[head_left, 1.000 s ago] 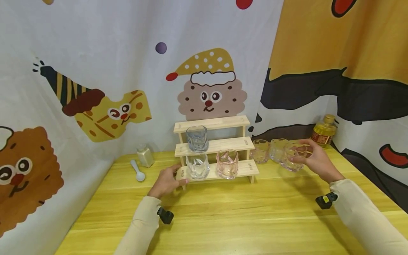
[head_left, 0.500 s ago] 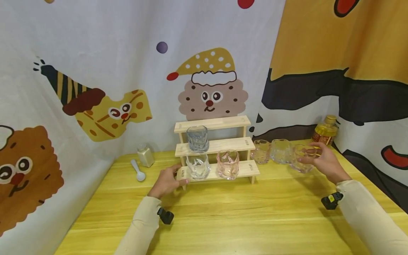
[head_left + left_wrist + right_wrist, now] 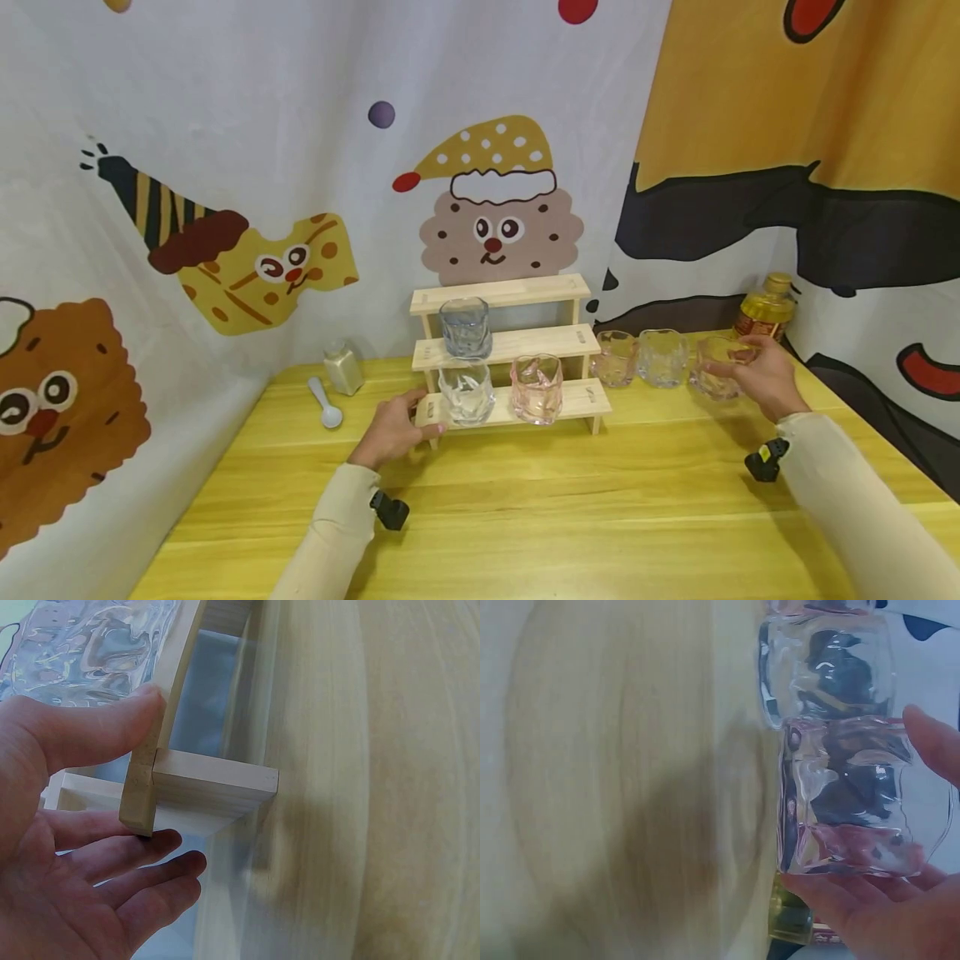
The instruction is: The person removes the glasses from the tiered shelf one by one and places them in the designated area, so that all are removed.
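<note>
Head view: right hand (image 3: 767, 379) half-closed, thumb and fingers curled round the held glass (image 3: 716, 371), squat wavy-sided tumbler, faint pink tint, at far right of the glass row; upright, mouth up, axis vertical, no clear long side. Base on or just above the counter (image 3: 525, 508), can't tell which. Counter is yellowish, wood-grained. To its left, just beside, a clear rippled glass (image 3: 662, 360), then a pinkish glass (image 3: 615, 360) by the rack end; oil bottle (image 3: 767, 310), yellow, behind the hand. Left hand (image 3: 392, 429) grips the left end of the lowest step of the wooden rack (image 3: 528, 337), pale bare planks, three tiers, long axis left-right. Lowest step: clear faceted glass (image 3: 467, 393) and pink glass (image 3: 537, 390); middle step: grey-blue glass (image 3: 466, 329); all upright. Left on counter: square-sided jar (image 3: 342, 369), pale spoon (image 3: 326, 406), bowl toward the person. Left wrist view: thumb on top of the plank, index finger under its end, other fingers loosely bent. Right wrist view: held glass shows sideways, base left, mouth right, thick smooth walls; thumb one side, fingers the other; clear glass right beside it.
</note>
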A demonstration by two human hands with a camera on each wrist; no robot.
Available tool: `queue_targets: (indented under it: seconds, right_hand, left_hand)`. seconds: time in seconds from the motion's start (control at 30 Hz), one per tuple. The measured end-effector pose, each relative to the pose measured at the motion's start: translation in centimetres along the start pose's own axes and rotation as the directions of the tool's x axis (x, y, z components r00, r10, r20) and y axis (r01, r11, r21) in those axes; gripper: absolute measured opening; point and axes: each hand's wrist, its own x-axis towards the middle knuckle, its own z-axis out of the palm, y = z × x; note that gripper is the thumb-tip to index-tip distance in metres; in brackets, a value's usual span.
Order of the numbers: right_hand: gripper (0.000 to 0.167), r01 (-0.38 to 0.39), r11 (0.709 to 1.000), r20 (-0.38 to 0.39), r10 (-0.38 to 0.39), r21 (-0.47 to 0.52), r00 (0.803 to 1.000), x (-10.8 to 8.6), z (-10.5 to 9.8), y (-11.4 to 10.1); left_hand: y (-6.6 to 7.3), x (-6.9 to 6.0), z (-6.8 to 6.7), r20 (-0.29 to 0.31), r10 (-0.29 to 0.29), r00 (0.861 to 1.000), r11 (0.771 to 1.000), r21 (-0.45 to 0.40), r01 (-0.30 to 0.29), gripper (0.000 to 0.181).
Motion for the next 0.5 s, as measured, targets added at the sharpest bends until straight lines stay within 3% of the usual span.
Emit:
queue_targets:
  seconds: [0.2, 0.5]
  right_hand:
    - [0.099, -0.1, 0.995, -0.059, 0.102, 0.027, 0.993, 0.9, 0.9, -0.2]
    - [0.095, -0.182, 0.981, -0.138, 0.191, 0.071, 0.972, 2.2, 2.0, 0.1]
  left_hand:
    - [-0.1, 0.0, 0.0, 0.002, -0.001, 1.0, 1.0, -0.008, 0.001, 0.063]
    - [0.1, -0.2, -0.2, 0.004, -0.005, 1.0, 1.0, -0.005, 0.005, 0.064]
